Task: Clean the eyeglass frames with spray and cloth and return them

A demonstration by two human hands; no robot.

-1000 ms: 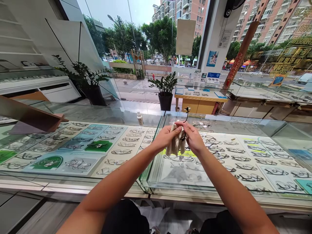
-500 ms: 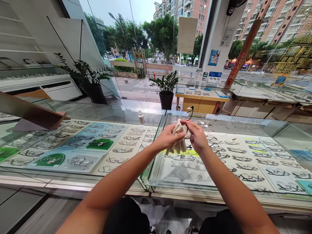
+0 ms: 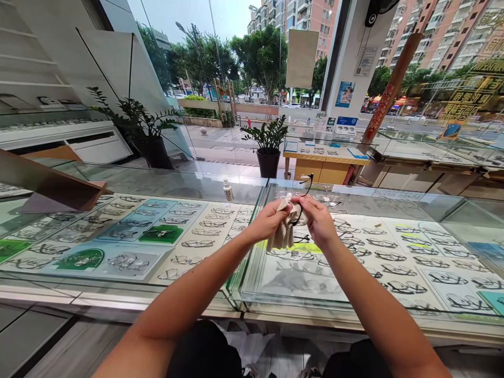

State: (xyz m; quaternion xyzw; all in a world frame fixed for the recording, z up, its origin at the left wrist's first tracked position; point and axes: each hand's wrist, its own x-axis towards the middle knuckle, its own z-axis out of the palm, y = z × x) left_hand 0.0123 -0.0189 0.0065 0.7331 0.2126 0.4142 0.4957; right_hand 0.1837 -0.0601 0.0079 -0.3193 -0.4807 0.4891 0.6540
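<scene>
Above the glass counter, both hands are together around a pair of eyeglasses (image 3: 311, 182) with a dark frame. One temple arm sticks up past the fingers, and part of the frame curves down over the cloth. My left hand (image 3: 268, 219) is closed on a beige cleaning cloth (image 3: 280, 239), whose loose end hangs below the fingers. With thumb and fingers my right hand (image 3: 318, 218) pinches the glasses. Some of the lens area is covered by cloth and fingers.
Under the hands, a glass display case (image 3: 311, 289) holds many rows of eyeglasses. A small white bottle (image 3: 228, 190) stands on the left counter's glass top. A brown angled stand (image 3: 59, 184) is at the left. A potted plant (image 3: 269, 161) stands beyond the counter.
My left hand has shifted slightly left and the cloth has opened, now hanging straighter. More of the dark frame shows between the hands. My right hand stays nearly in place.
</scene>
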